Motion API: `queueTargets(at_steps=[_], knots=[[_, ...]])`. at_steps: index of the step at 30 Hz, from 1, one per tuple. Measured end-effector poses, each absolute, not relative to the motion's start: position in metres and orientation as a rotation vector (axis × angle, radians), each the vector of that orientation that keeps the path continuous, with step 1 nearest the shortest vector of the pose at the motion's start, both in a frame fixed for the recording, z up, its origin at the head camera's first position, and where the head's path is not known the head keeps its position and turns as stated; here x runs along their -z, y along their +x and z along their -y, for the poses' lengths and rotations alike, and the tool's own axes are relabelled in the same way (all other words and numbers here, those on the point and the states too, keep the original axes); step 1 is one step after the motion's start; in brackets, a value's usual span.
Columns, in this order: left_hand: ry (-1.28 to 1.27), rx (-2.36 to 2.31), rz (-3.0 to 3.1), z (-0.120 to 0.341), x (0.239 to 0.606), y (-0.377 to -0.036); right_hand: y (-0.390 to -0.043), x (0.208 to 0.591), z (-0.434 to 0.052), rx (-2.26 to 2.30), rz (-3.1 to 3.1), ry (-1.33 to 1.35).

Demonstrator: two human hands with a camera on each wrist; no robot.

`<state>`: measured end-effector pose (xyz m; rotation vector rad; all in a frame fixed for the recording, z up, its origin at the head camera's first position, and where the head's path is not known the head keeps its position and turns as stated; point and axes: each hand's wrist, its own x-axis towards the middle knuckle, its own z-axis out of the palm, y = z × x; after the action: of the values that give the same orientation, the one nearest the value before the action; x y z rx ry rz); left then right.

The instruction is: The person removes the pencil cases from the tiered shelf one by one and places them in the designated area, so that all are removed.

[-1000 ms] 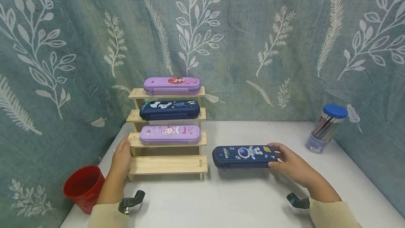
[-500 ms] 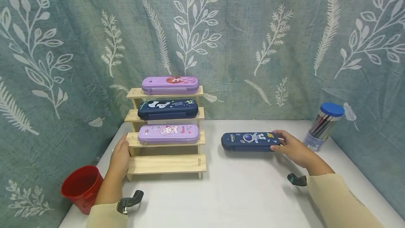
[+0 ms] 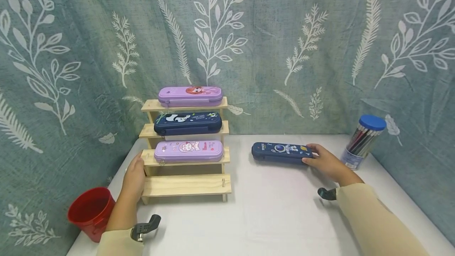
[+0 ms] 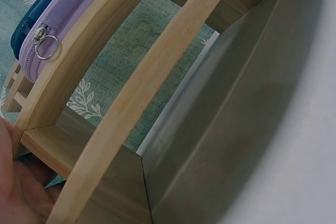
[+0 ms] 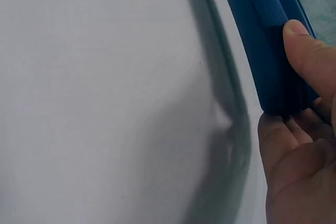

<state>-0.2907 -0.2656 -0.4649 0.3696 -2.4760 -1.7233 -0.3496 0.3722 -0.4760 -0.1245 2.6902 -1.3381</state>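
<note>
The right hand (image 3: 325, 164) carries the navy space pencil case (image 3: 281, 152) away from the wooden stepped rack (image 3: 186, 185). A second ago the case hovers just beside the rack's lowest step, close to its right post; half a second ago it is farther right and back, and now it lies flat on the white table (image 3: 263, 216), well apart from the rack and level with the rack's second step. The hand's grip on the case's right end goes along with it, nearer the pencil tub (image 3: 363, 141).
</note>
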Motion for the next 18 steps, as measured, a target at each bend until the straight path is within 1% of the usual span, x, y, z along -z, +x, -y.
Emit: queueTargets(at_steps=[8, 18], knots=[[0.391, 1.733, 2.482, 0.265, 0.464, -0.29, -0.356, 0.481, -0.376, 1.185, -2.744, -0.06], [0.355, 1.737, 2.466, 0.265, 0.461, -0.289, -0.363, 0.484, -0.368, 1.19, -2.724, -0.056]])
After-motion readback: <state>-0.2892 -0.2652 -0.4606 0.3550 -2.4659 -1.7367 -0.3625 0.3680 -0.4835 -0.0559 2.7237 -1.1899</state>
